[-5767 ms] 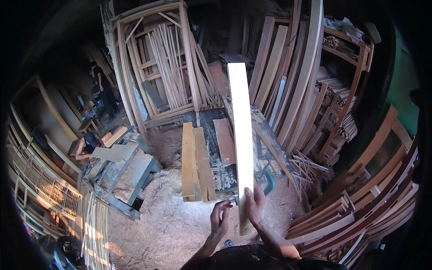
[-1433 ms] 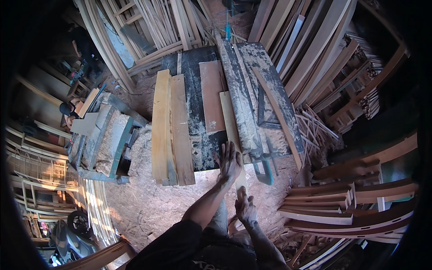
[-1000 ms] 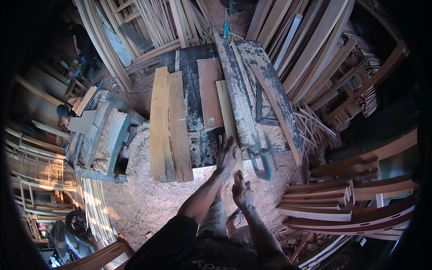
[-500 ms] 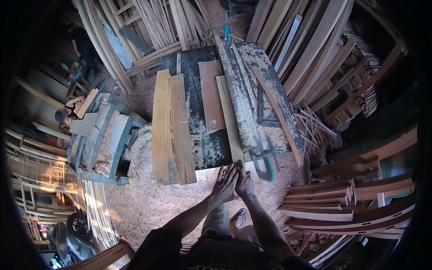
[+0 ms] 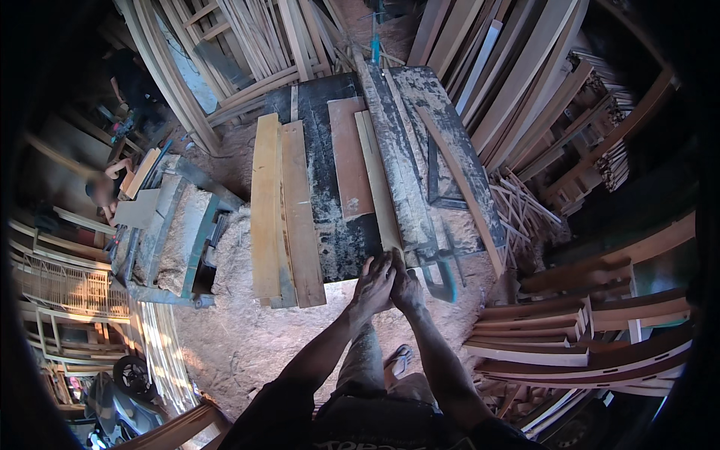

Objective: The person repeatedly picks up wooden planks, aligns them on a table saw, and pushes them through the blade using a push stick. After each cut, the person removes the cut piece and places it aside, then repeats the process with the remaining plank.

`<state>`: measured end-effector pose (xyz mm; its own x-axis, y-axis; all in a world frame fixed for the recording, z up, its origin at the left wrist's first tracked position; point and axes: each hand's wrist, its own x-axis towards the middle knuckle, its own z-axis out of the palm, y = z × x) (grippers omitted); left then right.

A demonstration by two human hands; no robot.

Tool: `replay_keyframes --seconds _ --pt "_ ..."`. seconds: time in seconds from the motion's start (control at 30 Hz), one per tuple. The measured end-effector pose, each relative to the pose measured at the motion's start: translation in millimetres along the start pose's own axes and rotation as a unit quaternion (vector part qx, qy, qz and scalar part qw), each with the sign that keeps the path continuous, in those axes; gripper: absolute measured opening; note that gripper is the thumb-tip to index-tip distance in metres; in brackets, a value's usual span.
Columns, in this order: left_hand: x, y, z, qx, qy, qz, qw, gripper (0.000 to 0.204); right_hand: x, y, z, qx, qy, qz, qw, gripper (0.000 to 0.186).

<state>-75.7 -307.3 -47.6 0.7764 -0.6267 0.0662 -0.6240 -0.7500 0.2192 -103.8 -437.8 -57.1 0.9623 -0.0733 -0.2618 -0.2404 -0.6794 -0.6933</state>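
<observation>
A long narrow wooden board point(image 5: 377, 176) lies lengthwise on the dark, dust-covered worktable point(image 5: 345, 251), alongside a long straight rail point(image 5: 401, 180). Its near end is under my hands at the table's front edge. My left hand point(image 5: 373, 286) is closed against that end, fingers bent over it. Pressed right beside it, my right hand point(image 5: 407, 289) also closes on the board's end, with its fingertips partly hidden. Left of the board lies a flat reddish-brown panel point(image 5: 350, 161). A green curved handle-like part point(image 5: 442, 283) sits at the table edge, right of my hands.
Yellowish planks point(image 5: 265, 202) and a browner plank point(image 5: 301, 217) overhang the table's near edge at left. A thin strip point(image 5: 457, 184) crosses the right side. A sawdust-covered machine point(image 5: 187, 240) stands left, with a person point(image 5: 112, 187) beyond. Stacked timber point(image 5: 532, 349) is at right.
Both hands have moved forward, away from me, and the narrow board has slid farther along the rail with them. My left hand's fingers are more bent now.
</observation>
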Motion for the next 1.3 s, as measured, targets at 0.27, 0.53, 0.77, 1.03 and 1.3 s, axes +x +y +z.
replay_keyframes --seconds 0.27,0.53,0.77,1.03,1.3 --pt "18.0 -18.2 -5.3 -0.027 -0.017 -0.006 0.999 0.098 -128.0 60.6 -54.5 0.077 0.161 -0.097 0.979 0.017" --pt "32.2 -37.4 -6.4 -0.042 -0.009 -0.002 0.999 0.106 -40.8 132.1 -164.3 -0.201 0.359 -0.079 0.908 0.034" --pt "44.7 -47.0 -12.8 -0.009 -0.012 -0.010 1.000 0.108 70.8 148.5 -170.1 -0.240 0.159 0.018 0.958 0.054" --pt "57.8 -56.4 -16.8 -0.028 -0.027 -0.020 0.999 0.111 51.8 132.1 -180.1 -0.122 0.187 -0.157 0.962 0.054" --pt "60.1 -56.3 -17.2 -0.020 -0.015 -0.026 0.999 0.120 -247.0 11.6 -182.2 0.449 0.029 0.006 0.893 0.062"
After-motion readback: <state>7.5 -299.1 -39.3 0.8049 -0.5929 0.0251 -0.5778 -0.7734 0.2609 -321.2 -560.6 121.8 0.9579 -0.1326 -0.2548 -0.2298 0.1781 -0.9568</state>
